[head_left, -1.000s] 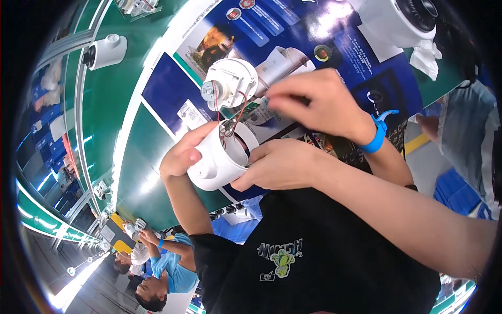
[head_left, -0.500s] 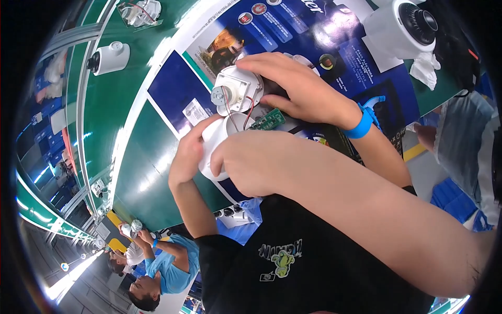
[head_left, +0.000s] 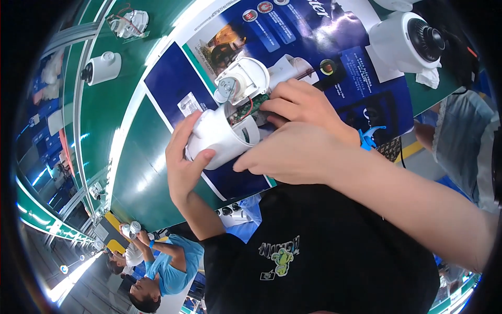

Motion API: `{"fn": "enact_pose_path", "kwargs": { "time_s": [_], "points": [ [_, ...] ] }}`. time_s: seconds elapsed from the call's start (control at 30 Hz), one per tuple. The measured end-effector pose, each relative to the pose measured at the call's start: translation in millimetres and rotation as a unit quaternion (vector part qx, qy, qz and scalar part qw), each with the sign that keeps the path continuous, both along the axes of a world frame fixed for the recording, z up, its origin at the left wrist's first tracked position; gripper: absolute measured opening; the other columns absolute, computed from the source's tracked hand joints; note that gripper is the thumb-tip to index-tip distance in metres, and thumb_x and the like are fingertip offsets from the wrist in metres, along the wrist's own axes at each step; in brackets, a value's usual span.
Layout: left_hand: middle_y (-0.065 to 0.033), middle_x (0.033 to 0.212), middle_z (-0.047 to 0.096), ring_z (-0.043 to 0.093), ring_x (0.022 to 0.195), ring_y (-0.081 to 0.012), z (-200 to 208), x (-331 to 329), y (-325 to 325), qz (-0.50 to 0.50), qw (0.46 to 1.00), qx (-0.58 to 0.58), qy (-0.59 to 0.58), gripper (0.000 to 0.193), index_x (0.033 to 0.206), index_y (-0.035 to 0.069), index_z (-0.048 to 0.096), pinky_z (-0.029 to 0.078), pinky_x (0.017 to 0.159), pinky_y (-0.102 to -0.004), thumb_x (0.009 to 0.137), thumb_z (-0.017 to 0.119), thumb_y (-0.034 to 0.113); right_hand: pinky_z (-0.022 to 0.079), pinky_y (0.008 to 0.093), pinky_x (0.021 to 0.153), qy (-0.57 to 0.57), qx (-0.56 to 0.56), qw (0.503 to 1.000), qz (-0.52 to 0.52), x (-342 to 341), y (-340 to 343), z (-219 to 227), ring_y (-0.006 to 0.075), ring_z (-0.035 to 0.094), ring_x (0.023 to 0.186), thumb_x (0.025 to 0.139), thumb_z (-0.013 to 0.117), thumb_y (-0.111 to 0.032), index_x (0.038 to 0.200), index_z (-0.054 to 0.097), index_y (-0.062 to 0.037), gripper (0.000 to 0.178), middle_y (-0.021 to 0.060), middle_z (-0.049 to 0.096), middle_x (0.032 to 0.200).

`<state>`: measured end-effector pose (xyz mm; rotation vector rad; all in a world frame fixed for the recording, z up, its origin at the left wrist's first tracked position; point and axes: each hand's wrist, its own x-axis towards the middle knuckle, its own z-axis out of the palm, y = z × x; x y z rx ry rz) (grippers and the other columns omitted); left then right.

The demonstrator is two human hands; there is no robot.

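Left hand (head_left: pixel 183 157) clamped around the white housing (head_left: pixel 219 144) from 8 o'clock; the housing is held over the blue printed sheet (head_left: pixel 170 86) on the worktop (head_left: pixel 138 162). Shell judged light, stiff, somewhat slick; best gripped round its barrel. Toward 1 o'clock, a silver motor (head_left: pixel 226 88) is seen, set against a white cap (head_left: pixel 259 76); thin wires (head_left: pixel 251 107) there judged easily strained, not to be pulled. Green circuit board (head_left: pixel 254 104) at the housing's mouth: likely fragile, to be held by its edges. Right hand (head_left: pixel 308 107) placed at it from 2 o'clock; whether pinched cannot be told. Co-worker's hand (head_left: pixel 298 152) extended from 3 o'clock; contact with the housing unclear.
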<state>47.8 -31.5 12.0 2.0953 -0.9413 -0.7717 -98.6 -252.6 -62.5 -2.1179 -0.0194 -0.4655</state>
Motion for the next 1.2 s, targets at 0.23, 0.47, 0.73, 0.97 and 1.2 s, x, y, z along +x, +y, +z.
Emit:
{"fn": "enact_pose_path", "kwargs": {
  "time_s": [0.23, 0.47, 0.73, 0.97, 1.2],
  "points": [
    [-0.0178, 0.127, 0.053, 0.054, 0.114, -0.0342, 16, -25, -22, -0.029, 0.986, -0.007, -0.163, 0.083, 0.131, 0.001, 0.047, 0.043, 0.093, -0.0392, 0.064, 0.080, 0.037, 0.047, 0.0353, 0.066, -0.002, -0.042, 0.994, -0.103, 1, -3, 11, 0.0294, 0.056, 0.080, 0.069, 0.071, -0.001, 0.099, 0.060, -0.0017, 0.033, 0.0107, 0.056, 0.093],
    [-0.0173, 0.115, 0.055, 0.057, 0.102, -0.0329, -4, -20, -20, 0.001, 0.993, -0.001, -0.119, 0.102, 0.131, -0.001, 0.044, 0.045, 0.089, -0.0381, 0.041, 0.088, 0.023, 0.046, 0.0306, 0.053, 0.120, 0.130, 0.980, -0.092, -1, -19, 27, 0.0199, 0.059, 0.059, 0.081, 0.068, -0.010, 0.095, 0.061, 0.0014, 0.019, 0.0107, 0.060, 0.076],
    [-0.0199, 0.114, 0.057, 0.058, 0.103, -0.0336, -10, -17, -26, -0.049, 0.990, -0.046, -0.127, 0.104, 0.131, -0.005, 0.044, 0.044, 0.090, -0.0391, 0.041, 0.088, 0.027, 0.043, 0.0220, 0.038, 0.352, 0.470, 0.809, -0.002, 2, -26, 44, 0.0108, 0.062, 0.051, 0.092, 0.056, -0.012, 0.086, 0.056, 0.0033, 0.017, 0.0063, 0.063, 0.069],
    [-0.0192, 0.113, 0.058, 0.059, 0.101, -0.0318, -16, -6, -4, -0.012, 0.995, -0.065, -0.076, 0.104, 0.130, -0.005, 0.046, 0.044, 0.089, -0.0378, 0.041, 0.087, 0.028, 0.049, 0.0233, 0.040, 0.355, 0.483, 0.800, 0.008, 19, -3, 44, 0.0151, 0.066, 0.058, 0.092, 0.057, -0.011, 0.093, 0.058, 0.0076, 0.019, 0.0101, 0.065, 0.080],
    [-0.0168, 0.116, 0.058, 0.058, 0.104, -0.0264, -10, -8, -5, 0.027, 0.995, -0.090, -0.033, 0.102, 0.131, -0.007, 0.045, 0.043, 0.091, -0.0351, 0.042, 0.085, 0.025, 0.051, 0.0226, 0.043, 0.411, 0.538, 0.735, 0.042, 32, 1, 46, 0.0148, 0.067, 0.062, 0.092, 0.060, -0.018, 0.095, 0.061, 0.0068, 0.025, 0.0110, 0.065, 0.079]
  ]
}}
